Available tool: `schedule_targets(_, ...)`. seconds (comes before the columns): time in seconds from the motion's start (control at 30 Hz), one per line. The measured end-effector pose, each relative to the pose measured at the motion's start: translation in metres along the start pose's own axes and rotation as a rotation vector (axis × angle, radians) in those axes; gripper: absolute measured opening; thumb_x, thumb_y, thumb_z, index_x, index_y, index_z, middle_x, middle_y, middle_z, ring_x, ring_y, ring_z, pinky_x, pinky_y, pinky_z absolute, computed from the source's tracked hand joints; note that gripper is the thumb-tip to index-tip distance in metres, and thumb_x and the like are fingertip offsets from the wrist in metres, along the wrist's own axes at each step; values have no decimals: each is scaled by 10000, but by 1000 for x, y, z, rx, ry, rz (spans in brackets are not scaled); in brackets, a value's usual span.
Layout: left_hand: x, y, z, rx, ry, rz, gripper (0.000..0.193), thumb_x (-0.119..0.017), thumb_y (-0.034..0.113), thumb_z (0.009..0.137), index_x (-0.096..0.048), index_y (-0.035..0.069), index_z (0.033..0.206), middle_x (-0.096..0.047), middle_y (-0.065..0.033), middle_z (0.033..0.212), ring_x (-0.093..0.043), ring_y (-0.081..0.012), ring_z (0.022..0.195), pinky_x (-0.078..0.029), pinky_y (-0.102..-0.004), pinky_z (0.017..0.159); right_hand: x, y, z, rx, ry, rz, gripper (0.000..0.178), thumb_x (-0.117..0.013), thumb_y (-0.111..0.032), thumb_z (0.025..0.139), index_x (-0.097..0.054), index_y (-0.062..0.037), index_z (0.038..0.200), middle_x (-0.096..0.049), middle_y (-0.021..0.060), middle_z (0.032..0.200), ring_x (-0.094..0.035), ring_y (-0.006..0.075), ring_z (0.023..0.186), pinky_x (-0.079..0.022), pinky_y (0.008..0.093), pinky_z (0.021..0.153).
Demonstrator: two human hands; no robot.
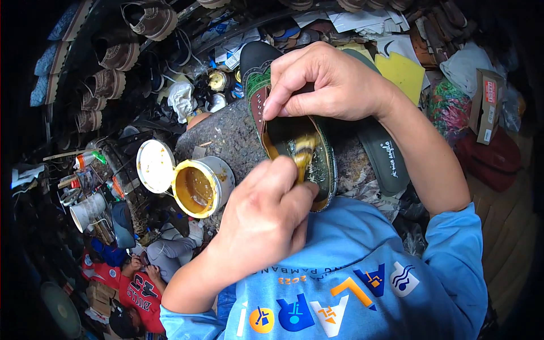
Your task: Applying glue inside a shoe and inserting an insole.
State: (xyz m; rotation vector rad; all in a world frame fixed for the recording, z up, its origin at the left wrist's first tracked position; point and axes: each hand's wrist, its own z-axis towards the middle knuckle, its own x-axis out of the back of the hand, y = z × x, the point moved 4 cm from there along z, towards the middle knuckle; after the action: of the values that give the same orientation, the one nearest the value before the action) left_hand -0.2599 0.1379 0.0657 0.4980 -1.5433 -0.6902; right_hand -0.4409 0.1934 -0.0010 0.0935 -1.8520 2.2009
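- At the far left, brown shoes point(116, 48) line a rack, their soles pale at the edge.
- Below them a white cup point(89, 212) lies among small tools and scraps; nearby, a co-worker point(139, 292) in a red shirt has both hands together, holding something too small to tell.
- Next comes a round white lid point(155, 166), open beside a white tub point(220, 175) with yellowish paste inside, at the edge of a grey stone block point(235, 130).
- The person's left hand point(266, 207) is curled closed around the yellow handle of a brush point(302, 169), whose bristles touch the inside of a shoe.
- This dark shoe point(323, 167), with green and brown parts, lies mid-view over the block, its toe pointing away; wet smears show inside.
- The right hand point(326, 85) pinches the shoe's lace-hole edge between thumb and fingertips.
- Farther right are a dark insole point(385, 161), a yellow sheet point(399, 75), a cardboard box point(481, 116) and a red bag point(490, 161).
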Motion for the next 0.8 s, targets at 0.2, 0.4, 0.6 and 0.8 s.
schedule_targets(0.2, 18, 9, -4, -17, -74, -189, 322, -670, -6, 582, -767, 21, 888, -594, -133, 820, -617, -294, 693, -512, -383, 616, -1, 0, 0, 5, -12, -9, 167, -716, -44, 854, -816, -42, 988, -722, 68, 871, -676, 185, 866, -519, 308, 773)
schedule_targets(0.4, 5, 1, 0, -4, 17, 190, 275, -732, 14, 640, -707, -8, 914, -498, -127, 820, -561, -305, 702, -468, -421, 596, -4, -1, 2, 37, 33, -20, 166, -693, -63, 845, -810, -34, 959, -717, 64, 855, -678, 185, 836, -518, 312, 746)
schedule_targets(0.6, 19, 20, 8, -20, 38, 41, 286, -727, 10, 620, -736, -12, 906, -530, -111, 770, -593, -280, 647, -492, -379, 553, 0, -2, -1, 20, 32, -1, 168, -694, -55, 837, -811, -36, 955, -709, 68, 840, -669, 182, 801, -504, 313, 713)
schedule_targets(0.8, 18, 18, 4, 126, 169, -21, 201, -685, -82, 681, -725, -27, 870, -614, -119, 657, -600, -241, 521, -474, -335, 506, -2, 4, 1, 111, 18, -17, 162, -704, -46, 848, -812, -41, 969, -722, 73, 861, -675, 198, 820, -512, 325, 734)
